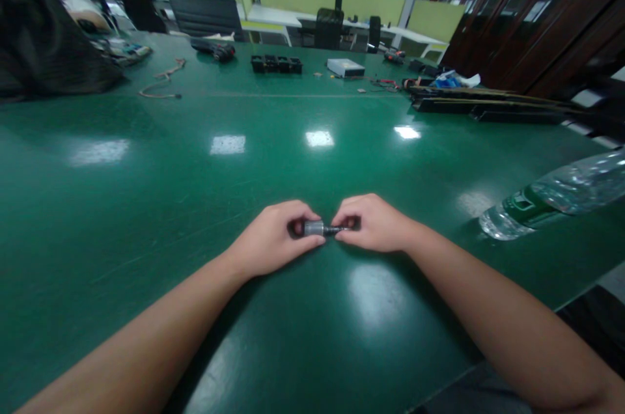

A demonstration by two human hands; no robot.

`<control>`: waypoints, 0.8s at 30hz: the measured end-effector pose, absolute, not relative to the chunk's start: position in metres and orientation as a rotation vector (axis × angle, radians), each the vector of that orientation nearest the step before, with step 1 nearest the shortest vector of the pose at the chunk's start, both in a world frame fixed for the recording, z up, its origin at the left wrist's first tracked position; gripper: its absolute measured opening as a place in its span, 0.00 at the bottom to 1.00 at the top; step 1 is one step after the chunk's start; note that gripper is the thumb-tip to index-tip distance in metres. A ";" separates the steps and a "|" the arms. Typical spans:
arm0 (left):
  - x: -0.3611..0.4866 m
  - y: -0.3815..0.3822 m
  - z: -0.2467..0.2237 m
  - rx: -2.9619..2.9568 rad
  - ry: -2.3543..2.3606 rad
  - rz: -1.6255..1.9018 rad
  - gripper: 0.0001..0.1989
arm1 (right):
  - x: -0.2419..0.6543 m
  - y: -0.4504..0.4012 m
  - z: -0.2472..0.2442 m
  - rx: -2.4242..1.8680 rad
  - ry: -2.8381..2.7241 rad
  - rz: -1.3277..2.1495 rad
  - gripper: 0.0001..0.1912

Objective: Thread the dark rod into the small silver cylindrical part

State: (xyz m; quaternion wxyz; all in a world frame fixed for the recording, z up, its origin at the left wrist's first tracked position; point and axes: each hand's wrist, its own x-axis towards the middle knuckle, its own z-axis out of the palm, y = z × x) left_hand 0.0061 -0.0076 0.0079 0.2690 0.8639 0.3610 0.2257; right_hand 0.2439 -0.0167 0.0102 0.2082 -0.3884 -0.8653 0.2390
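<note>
Low over the green table (273, 183), my two hands meet at a small metal part. My left hand (278, 238) is closed around a short silver cylinder (314, 228), thumb below and fingers above. From the cylinder's right end a thin dark rod (332, 230) sticks out, lying level. My right hand (374, 224) pinches the rod between thumb and fingertips, which hide its far end. What kind of part this is cannot be made out; it could be one piece or two joined.
On the right a clear plastic bottle (541, 202) with a green label lies on its side. Along the far side are dark long strips (488, 105), a grey box (346, 68), a row of black blocks (277, 64) and a cable (159, 94). A dark bag-like thing (49, 43) stands far left.
</note>
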 end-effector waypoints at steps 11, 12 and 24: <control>0.005 -0.007 0.007 2.343 0.980 0.605 0.12 | 0.247 -0.015 0.012 -1.088 -2.420 0.695 0.06; 0.004 -0.007 0.007 2.342 0.978 0.604 0.12 | 0.247 -0.015 0.012 -1.092 -2.423 0.697 0.06; 0.003 -0.007 0.007 2.339 0.967 0.614 0.12 | 0.260 -0.010 0.017 -1.171 -2.424 0.797 0.05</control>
